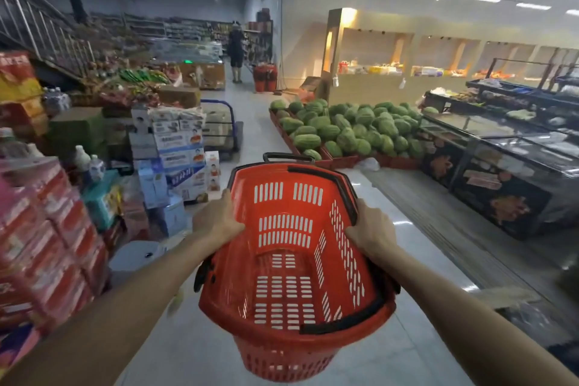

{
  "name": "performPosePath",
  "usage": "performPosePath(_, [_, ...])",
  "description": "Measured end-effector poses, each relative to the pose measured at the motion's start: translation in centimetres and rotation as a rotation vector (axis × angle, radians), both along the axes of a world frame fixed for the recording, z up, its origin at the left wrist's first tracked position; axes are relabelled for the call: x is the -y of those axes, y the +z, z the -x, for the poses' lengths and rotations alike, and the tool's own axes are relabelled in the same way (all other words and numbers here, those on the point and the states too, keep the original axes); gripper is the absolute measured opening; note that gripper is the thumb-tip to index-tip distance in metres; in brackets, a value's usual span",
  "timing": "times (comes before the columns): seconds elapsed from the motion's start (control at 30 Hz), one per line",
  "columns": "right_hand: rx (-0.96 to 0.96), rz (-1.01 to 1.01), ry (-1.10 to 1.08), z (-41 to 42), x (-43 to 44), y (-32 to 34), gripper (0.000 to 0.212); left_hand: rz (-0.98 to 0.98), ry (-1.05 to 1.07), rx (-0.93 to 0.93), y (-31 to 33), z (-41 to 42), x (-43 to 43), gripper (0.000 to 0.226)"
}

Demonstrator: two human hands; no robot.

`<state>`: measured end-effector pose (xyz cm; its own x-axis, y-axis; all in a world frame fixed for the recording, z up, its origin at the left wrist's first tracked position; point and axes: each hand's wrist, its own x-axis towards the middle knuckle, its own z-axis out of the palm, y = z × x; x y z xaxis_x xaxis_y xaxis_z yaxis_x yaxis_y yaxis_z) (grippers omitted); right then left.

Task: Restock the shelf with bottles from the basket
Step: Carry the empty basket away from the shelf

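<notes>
Two bare forearms are reaching forward from the bottom corners of the view, meeting a red plastic basket [291, 260] that is hanging in the air above the pale tiled floor [250, 131] of a shop aisle. The left hand [216, 222] is curling over the basket's left rim, thumb lying inside against the slotted wall and fingers wrapping down the outside. The right hand [371, 230] is gripping the right rim the same way, its fingers closing over the black handle [329, 180] that is folded down along that edge. The basket is tipping its open mouth toward the camera, and nothing is lying inside it; light is showing through the slots in its bottom.

Left of the basket, stacked red cartons [47, 244] are crowding the near edge, with blue and white boxes [180, 147] piling up just beyond them; the print on them is too blurred to read. Beyond the basket and to its right, a big heap of green watermelons [347, 128] is sitting in low red trays. Further right of the basket, dark glass-topped freezer cases [488, 166] are running along the aisle. Far beyond the basket, down the aisle, a person in dark clothes [236, 50] is standing near shelving [185, 28], which is too distant to make out in detail.
</notes>
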<state>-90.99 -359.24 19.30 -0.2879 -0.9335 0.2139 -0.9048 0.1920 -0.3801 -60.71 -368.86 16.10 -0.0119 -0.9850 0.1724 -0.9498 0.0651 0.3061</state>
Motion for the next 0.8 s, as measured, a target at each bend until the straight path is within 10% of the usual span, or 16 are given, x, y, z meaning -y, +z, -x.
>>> performPosePath(0.8, [0.100,-0.067,-0.024,15.7,62.5,-13.4,0.057,-0.113,0.020,-0.007,-11.6,16.0,60.0,0.092])
